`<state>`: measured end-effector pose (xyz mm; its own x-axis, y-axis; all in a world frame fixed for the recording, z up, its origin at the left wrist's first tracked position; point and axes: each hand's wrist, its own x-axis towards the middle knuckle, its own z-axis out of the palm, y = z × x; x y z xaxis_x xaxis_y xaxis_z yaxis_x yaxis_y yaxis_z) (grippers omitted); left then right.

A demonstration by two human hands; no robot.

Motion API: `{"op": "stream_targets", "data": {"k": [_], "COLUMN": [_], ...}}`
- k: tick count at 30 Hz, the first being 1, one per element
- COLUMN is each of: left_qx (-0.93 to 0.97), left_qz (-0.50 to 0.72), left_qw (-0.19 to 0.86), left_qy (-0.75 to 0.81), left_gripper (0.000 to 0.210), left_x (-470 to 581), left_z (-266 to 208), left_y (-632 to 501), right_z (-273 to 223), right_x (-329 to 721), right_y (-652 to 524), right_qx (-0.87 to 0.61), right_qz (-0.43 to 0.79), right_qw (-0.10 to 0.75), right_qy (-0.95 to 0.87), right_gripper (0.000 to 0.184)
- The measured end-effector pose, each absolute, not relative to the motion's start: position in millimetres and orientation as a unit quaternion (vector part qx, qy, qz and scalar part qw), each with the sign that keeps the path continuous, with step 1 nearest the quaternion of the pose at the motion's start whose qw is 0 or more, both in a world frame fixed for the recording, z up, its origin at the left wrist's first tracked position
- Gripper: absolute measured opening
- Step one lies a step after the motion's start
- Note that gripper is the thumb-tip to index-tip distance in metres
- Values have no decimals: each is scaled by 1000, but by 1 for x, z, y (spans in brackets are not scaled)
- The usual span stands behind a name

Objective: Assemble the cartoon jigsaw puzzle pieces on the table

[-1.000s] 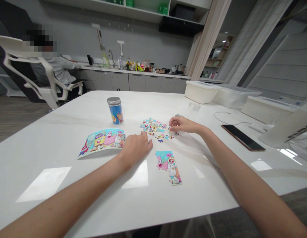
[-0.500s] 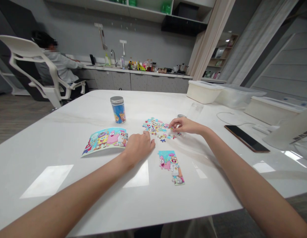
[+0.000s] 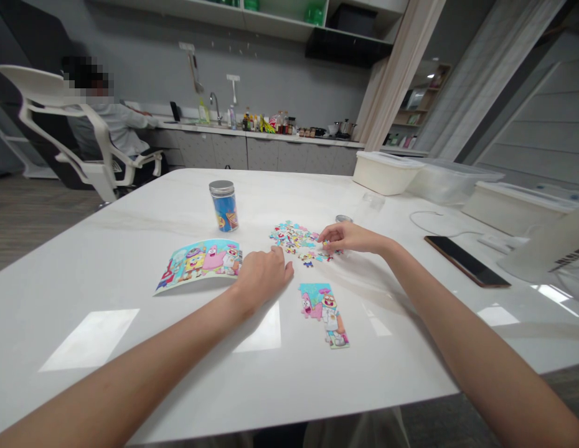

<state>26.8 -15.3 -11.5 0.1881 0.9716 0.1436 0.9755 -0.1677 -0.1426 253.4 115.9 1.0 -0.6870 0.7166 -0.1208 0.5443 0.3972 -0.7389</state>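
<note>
Loose jigsaw puzzle pieces (image 3: 294, 235) lie in a spread pile on the white table (image 3: 177, 386). At the pile's right side, my right hand (image 3: 348, 238) has its thumb and fingertips closed around a small puzzle piece, mostly hidden by the fingers. My left hand (image 3: 264, 277) rests on the table before the pile, index finger and thumb apart, no piece seen in it. It covers the right edge of a curved picture sheet (image 3: 200, 264) with cartoon figures. Nearer me lies a joined puzzle section (image 3: 324, 311) with a pink figure and a figure in white.
A silver-lidded jar (image 3: 223, 206) stands behind the sheet. Behind my right hand are a round metal lid (image 3: 343, 218) and a clear jar (image 3: 371, 204). A phone (image 3: 466, 260), cable and storage boxes (image 3: 386, 173) occupy the right side. A person (image 3: 114, 124) sits far left.
Both hands stay nearly where they were, with only slight finger movement at the pile. The puzzle section and picture sheet have not moved.
</note>
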Motion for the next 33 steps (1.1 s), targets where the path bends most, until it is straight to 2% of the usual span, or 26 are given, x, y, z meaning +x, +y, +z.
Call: {"op": "stream_targets", "data": {"k": [3,11,16,24,29,33], "left_qx": [-765,-769,-769,-766,-767,-770], "left_qz": [-11,-9,-6,3,0,5], "left_qw": [103,115,116,102,108,106], "left_qy": [-636,-629,-628,-635,-633,-630], "left_gripper": [38,40,40,39,41,42], "left_x": [27,26,26,27,26,27], "left_z": [-12,-14,-13,-10,-11,-9], "left_y": [-15,-14,-15,-17,-17,-17], "right_z": [2,2,2,0,1,-2], "right_x": [252,254,255,254,254,256], "right_y": [114,118,119,114,114,118], "right_qx": [-388,-370,-355,-361,-355,-325], "right_qz": [415,345,355,471,455,457], "right_qw": [108,134,126,137,142,147], "right_qy": [-816,-852,-856,-793,-804,-815], "right_gripper": [40,23,12,21,19,26]}}
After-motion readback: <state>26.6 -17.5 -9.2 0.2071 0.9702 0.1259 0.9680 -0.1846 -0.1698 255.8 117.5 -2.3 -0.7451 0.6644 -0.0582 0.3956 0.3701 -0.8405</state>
